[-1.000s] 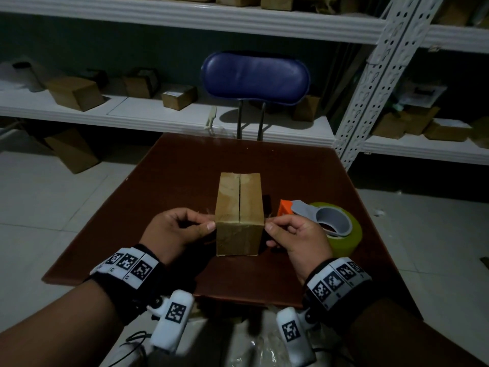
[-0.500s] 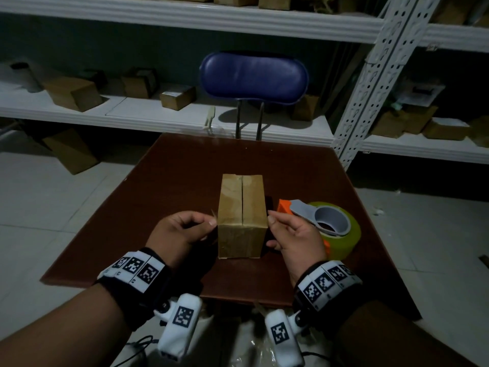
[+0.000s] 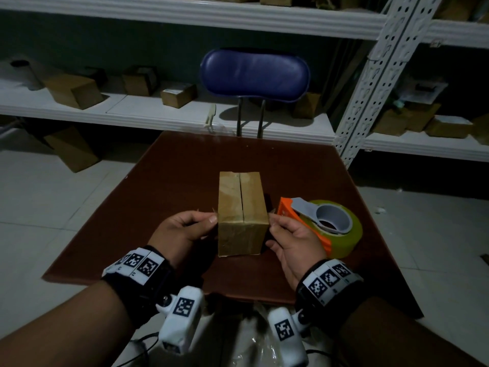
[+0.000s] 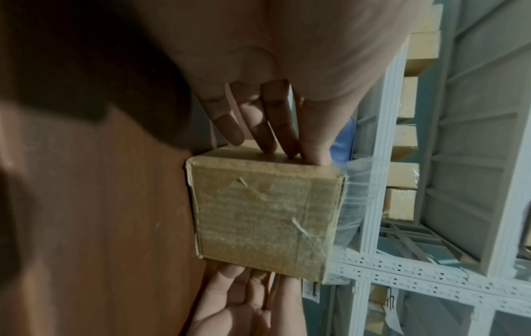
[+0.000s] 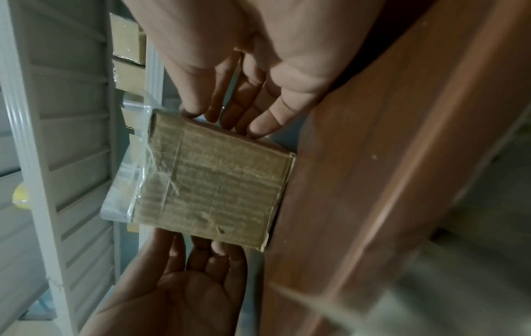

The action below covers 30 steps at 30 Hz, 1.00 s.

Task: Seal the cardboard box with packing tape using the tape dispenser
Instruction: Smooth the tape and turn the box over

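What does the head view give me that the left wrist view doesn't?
Only the head view shows the tape dispenser lying on the table right of the box, and the open seam on the box top. Only the left wrist view shows loose clear tape overhanging the top edge. Both show the cardboard box with the left hand and right hand against its sides.

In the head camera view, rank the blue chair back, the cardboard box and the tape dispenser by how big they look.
1. Blue chair back, though farther away.
2. Cardboard box and tape dispenser look about alike; the right hand hides part of the dispenser, so no ranking.
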Each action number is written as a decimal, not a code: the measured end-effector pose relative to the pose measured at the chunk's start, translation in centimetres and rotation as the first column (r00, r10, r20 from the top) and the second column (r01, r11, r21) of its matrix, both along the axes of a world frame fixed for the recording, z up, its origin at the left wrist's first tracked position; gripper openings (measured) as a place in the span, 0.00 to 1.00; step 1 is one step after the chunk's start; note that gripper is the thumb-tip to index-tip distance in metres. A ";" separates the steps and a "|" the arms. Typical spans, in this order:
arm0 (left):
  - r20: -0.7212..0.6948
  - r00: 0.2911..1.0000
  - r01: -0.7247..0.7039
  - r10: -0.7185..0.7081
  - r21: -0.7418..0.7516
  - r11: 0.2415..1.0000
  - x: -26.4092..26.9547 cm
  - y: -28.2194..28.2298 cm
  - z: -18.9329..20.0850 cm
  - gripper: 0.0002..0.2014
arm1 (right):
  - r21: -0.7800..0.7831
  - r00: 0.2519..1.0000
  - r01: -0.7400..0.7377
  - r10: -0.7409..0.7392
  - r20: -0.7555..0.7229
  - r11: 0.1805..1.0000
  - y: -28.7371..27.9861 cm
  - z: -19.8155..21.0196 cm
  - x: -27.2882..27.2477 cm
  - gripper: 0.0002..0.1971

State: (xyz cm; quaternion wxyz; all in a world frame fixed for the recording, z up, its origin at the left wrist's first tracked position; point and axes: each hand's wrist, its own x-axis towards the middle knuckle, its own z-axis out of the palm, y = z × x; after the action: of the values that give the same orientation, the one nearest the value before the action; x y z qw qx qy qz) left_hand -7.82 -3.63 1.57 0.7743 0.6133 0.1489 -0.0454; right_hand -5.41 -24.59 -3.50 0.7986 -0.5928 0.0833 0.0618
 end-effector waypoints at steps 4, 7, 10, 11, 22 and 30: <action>-0.010 1.000 -0.009 0.010 0.024 1.000 0.1 0.1 0.0 0.06 | -0.009 1.000 0.007 -0.007 0.001 1.000 0.0 0.4 0.1 0.08; -0.030 0.999 -0.021 0.020 -0.018 1.000 0.0 0.5 -0.3 0.14 | -0.025 1.000 -0.017 0.017 -0.015 1.000 0.0 1.0 0.1 0.07; -0.027 1.000 -0.016 0.014 -0.077 0.997 -0.2 0.4 -0.3 0.13 | -0.033 1.000 -0.029 0.028 -0.013 0.999 0.0 1.2 0.0 0.10; -0.016 1.000 -0.020 0.018 -0.091 0.996 -0.2 0.2 -0.2 0.10 | -0.039 1.000 -0.030 0.030 -0.002 0.999 0.0 1.3 -0.1 0.13; 0.213 0.977 -0.045 -0.003 0.223 0.974 0.0 0.6 0.3 0.03 | -0.200 0.986 -0.054 0.084 0.143 0.978 -0.2 2.5 -0.4 0.12; 0.231 0.971 0.012 -0.065 0.224 0.975 -0.2 0.4 0.0 0.07 | -0.343 0.958 -0.044 0.138 0.253 0.938 -0.3 2.8 -1.0 0.10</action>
State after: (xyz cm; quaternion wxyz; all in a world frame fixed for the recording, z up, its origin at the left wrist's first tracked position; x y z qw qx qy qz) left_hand -8.01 -3.25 1.61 0.7125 0.6994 0.0476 0.0301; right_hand -6.36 -24.93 -0.69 0.6866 -0.7256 -0.0463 0.0017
